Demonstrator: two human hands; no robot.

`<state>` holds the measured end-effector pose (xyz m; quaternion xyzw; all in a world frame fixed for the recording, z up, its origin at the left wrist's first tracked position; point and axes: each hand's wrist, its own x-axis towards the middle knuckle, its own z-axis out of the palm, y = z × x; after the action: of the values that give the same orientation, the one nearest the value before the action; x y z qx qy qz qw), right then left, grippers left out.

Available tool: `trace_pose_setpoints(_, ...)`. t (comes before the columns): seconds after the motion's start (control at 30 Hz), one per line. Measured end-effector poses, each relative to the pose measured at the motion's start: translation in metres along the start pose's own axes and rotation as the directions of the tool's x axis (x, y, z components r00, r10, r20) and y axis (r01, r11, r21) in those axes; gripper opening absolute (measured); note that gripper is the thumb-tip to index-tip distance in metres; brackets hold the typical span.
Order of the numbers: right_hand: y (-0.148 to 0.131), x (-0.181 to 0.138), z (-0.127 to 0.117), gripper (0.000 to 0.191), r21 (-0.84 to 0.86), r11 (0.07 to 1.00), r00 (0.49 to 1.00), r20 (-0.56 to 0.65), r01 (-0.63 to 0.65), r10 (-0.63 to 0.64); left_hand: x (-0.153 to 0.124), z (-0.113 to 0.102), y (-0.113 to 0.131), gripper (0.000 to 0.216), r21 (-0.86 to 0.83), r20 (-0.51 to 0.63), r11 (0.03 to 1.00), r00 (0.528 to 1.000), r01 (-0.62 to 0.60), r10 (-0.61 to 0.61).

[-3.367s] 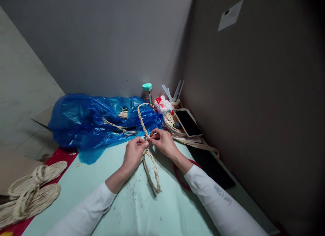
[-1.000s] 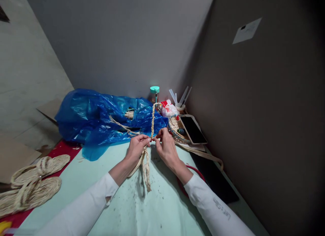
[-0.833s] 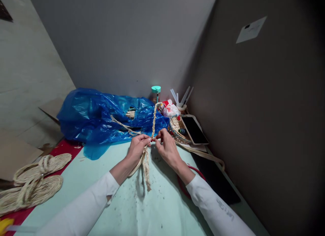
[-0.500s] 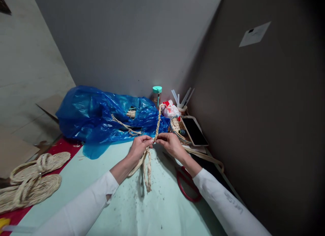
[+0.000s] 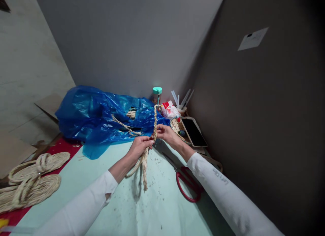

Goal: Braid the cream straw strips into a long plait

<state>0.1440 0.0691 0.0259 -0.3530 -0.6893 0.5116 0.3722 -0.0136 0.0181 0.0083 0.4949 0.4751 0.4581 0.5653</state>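
Note:
A braided straw cord (image 5: 155, 119) stands up between my hands and loops at its top near the blue bag. My left hand (image 5: 140, 146) is closed around the cord where the strands cross, and the loose ends (image 5: 144, 173) hang down from it onto the pale green table cover (image 5: 152, 209). My right hand (image 5: 165, 132) pinches the cord a little higher, just right of the left hand. Both arms wear white sleeves.
A crumpled blue plastic bag (image 5: 101, 115) holding straw lies behind my hands. Red-handled scissors (image 5: 186, 185) lie by my right forearm. A phone (image 5: 194, 131) rests on a woven basket (image 5: 177, 127) in the corner, near a teal-lidded jar (image 5: 157, 93). Woven straw sandals (image 5: 27, 178) lie left.
My right hand has moved up the cord and away from me, uncovering the red scissors under the forearm. The upright loop has narrowed. My left hand keeps its grip at the crossing.

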Motion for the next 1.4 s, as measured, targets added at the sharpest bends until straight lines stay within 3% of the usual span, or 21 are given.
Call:
trace_pose_setpoints(0.27, -0.014, -0.04, -0.003, 0.025, 0.165, 0.986, 0.999, 0.044, 0.005, -0.013, -0.005, 0.011, 0.0, 0.017, -0.025, -0.033, 0.996, 0.996, -0.089, 0.088)
trace_pose_setpoints(0.43, -0.019, -0.052, 0.007, 0.02, 0.108, 0.994, 0.984, -0.179, 0.018, 0.001, -0.006, 0.01, 0.001, 0.017, -0.049, -0.059, 0.993, 0.993, -0.103, 0.1)
trace_pose_setpoints(0.6, -0.011, -0.05, 0.015, 0.021, 0.127, 0.992, 0.954, -0.296, -0.014, 0.052, -0.006, 0.008, 0.0, 0.02, -0.092, -0.106, 0.992, 0.991, -0.091, 0.081)
trace_pose_setpoints(0.87, -0.002, -0.038, 0.013, 0.023, 0.142, 0.99, 0.909, -0.411, -0.016, 0.074, -0.009, 0.008, 0.0, 0.028, -0.145, 0.062, 0.988, 0.997, 0.045, -0.036)
trace_pose_setpoints(0.97, -0.004, -0.038, 0.012, 0.021, 0.107, 0.994, 0.911, -0.411, 0.01, 0.035, -0.012, 0.011, 0.002, 0.024, -0.113, 0.079, 0.993, 0.997, 0.032, -0.023)
trace_pose_setpoints(1.17, -0.015, -0.05, 0.016, 0.031, 0.117, 0.992, 0.965, -0.253, -0.037, 0.066, -0.014, 0.011, 0.007, 0.02, -0.052, -0.05, 0.991, 0.992, -0.12, 0.117)
trace_pose_setpoints(1.4, -0.056, -0.043, 0.011, 0.03, 0.228, 0.972, 0.959, -0.284, 0.062, 0.006, -0.02, 0.021, 0.015, 0.01, 0.035, -0.005, 0.976, 0.976, -0.215, 0.216)
